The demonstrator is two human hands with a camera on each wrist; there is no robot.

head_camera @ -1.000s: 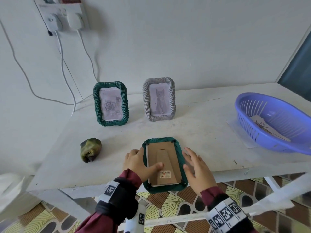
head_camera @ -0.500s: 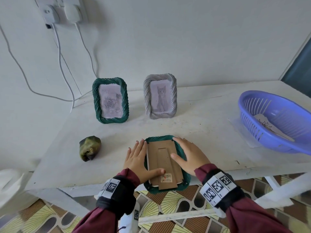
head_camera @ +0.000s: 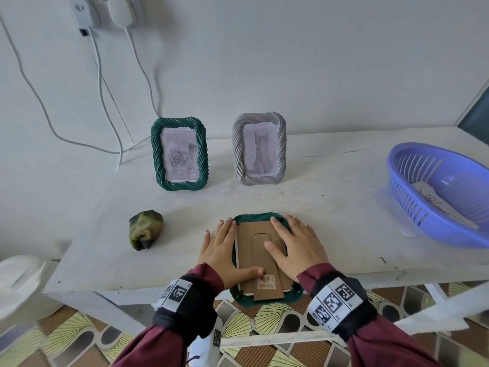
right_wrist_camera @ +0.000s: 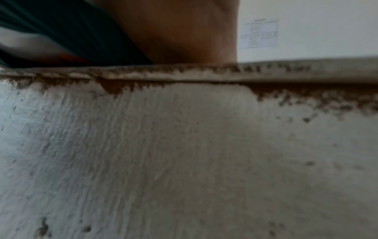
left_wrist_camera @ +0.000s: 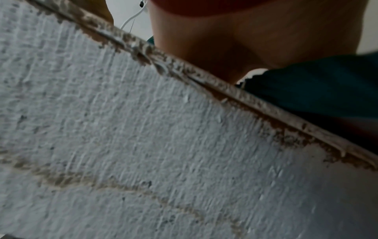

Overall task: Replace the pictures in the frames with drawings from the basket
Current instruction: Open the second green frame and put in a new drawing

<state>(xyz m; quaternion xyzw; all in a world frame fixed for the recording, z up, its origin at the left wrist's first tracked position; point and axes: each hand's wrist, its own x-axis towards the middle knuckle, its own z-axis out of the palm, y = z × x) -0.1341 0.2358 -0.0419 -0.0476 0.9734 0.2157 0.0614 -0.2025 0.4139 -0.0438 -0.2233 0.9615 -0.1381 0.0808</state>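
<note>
White tabletop, rough-painted, front edge chipped to brown in both wrist views; wide bare stretch between the near frame and the basket, another between the near frame and the two standing frames. Blue basket at the right end, slotted wall, on a white sheet, holding a drawing with dark scribbled lines, well apart from both hands. At the back, upright near the wall: green frame with a rose picture, and just right of it grey frame with a cat picture, apart from each other. Face down at the front edge, overhanging it toward the body: near frame, dark green rope-twist rim, brown cardboard back with a fold-out stand and a barcode sticker. Left hand flat on the tabletop along the near frame's left side, fingers straight and together, thumb laid across the lower cardboard beside the sticker. Right hand spread flat over the right rim, fingers straight and apart, thumb resting on the stand. Neither hand curled round anything. Left of the hands, well apart: crumpled green lump. White cables down the wall from plugs at the top left.
</note>
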